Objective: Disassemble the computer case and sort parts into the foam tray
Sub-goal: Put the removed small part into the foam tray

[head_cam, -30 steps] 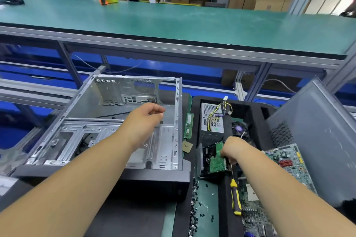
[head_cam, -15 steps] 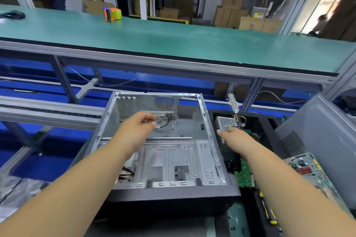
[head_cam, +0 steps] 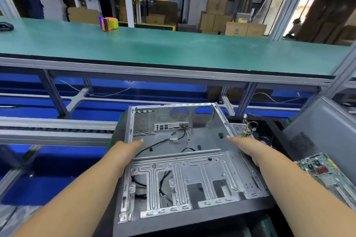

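The stripped metal computer case [head_cam: 192, 175] lies open side up in front of me, with loose black cables [head_cam: 154, 147] inside near its rear port plate. My left hand [head_cam: 125, 149] grips the case's left wall, thumb over the rim and pointing inward. On the opposite wall my right hand [head_cam: 245, 149] holds the rim the same way. The black foam tray [head_cam: 269, 127] sits just right of the case, mostly hidden behind it. It holds a power supply [head_cam: 238, 129] with coloured wires.
A green motherboard [head_cam: 327, 173] lies at the right, under a leaning grey side panel [head_cam: 317, 127]. Beyond the case run aluminium rails and a raised green bench [head_cam: 173, 48] with a tape dispenser [head_cam: 108, 23]. Cardboard boxes stand far behind.
My left hand left the cables inside the case and took the left wall. My right hand came over from the tray to the right wall. The case now sits centred in view.
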Tool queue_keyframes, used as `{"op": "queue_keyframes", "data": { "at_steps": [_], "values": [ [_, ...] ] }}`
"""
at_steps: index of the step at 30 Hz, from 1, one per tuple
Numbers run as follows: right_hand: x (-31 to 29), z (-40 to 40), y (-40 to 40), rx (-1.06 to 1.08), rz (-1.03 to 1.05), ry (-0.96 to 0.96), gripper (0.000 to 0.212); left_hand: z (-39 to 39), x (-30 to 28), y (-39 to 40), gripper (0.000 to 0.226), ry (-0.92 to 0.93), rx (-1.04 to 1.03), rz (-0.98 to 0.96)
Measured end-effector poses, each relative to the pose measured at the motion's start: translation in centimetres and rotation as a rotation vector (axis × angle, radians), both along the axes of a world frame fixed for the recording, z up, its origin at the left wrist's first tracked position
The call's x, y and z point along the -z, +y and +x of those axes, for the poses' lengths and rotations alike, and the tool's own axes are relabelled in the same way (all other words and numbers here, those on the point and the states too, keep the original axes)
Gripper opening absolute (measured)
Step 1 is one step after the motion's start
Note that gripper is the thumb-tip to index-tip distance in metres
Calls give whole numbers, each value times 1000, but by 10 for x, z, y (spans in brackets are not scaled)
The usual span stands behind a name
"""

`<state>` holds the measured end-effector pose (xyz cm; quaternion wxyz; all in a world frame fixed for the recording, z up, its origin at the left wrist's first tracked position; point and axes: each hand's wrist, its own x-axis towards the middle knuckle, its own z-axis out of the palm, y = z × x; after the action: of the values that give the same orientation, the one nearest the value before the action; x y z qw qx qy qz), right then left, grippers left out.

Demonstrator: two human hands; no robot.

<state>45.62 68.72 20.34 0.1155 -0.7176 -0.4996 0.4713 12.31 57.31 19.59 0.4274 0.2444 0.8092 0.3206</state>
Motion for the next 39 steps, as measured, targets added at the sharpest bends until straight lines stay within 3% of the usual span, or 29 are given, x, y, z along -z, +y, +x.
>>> {"op": "queue_keyframes", "data": {
  "at_steps": [3, 7, 11, 14, 18, 24, 27, 33, 39],
  "values": [
    [-2, -4, 10, -45, -20, -6, 75, -4, 1, 9, 67, -20, -57, -8],
    [-9, -15, 24, -142, -24, -221, 47, -11, -4, 19, 19, 125, 26, -116],
    [-18, -17, 25, -179, -12, -282, 38, -25, -10, 21, 7, 139, 62, -109],
    [-31, -13, 31, -151, 76, -206, 30, -42, -21, 27, 18, 143, 18, 6],
    [-56, -19, 50, -117, 238, -187, 18, -62, -49, 50, 8, 260, -26, 243],
    [-68, -43, 73, -32, 448, 85, 10, -87, -69, 93, 32, 97, 14, 564],
    [-59, -51, 83, -19, 559, 127, 8, -95, -59, 108, 39, 88, 11, 675],
    [-30, -57, 90, -20, 630, 152, 14, -96, -15, 107, 66, -47, -33, 751],
    [-1, -44, 83, -22, 610, 174, 19, -89, 6, 95, 66, -62, -12, 802]
  ]
}}
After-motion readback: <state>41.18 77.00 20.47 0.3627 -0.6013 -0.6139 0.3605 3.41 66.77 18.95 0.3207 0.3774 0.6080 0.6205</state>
